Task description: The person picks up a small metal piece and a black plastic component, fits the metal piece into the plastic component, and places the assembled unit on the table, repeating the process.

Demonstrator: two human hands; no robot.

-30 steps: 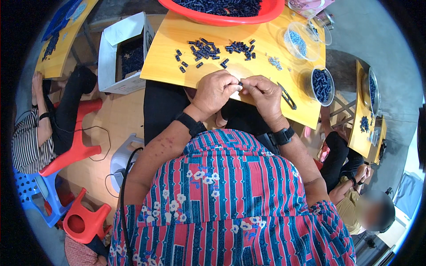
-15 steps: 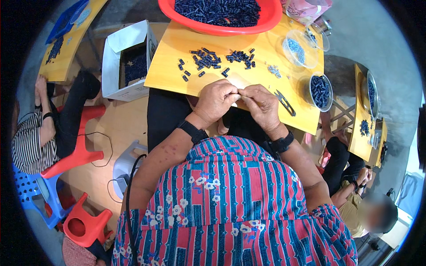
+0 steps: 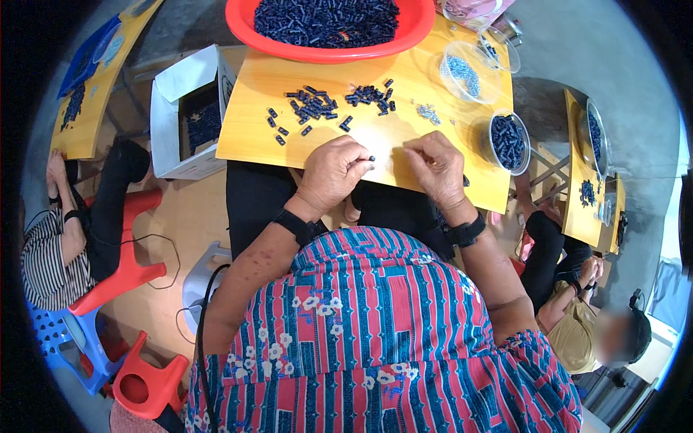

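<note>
Left hand pinches 1 small dark piece at its fingertips. Piece sits left of the right hand, apart; whether those curled fingers pinch anything cannot be told.

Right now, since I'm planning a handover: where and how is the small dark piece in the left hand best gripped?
Probably pinch the exposed tip of the small dark piece, coming from the right: the left hand hides the rest, and that rounded end shows at its fingertips, on the side facing the right hand.
</note>
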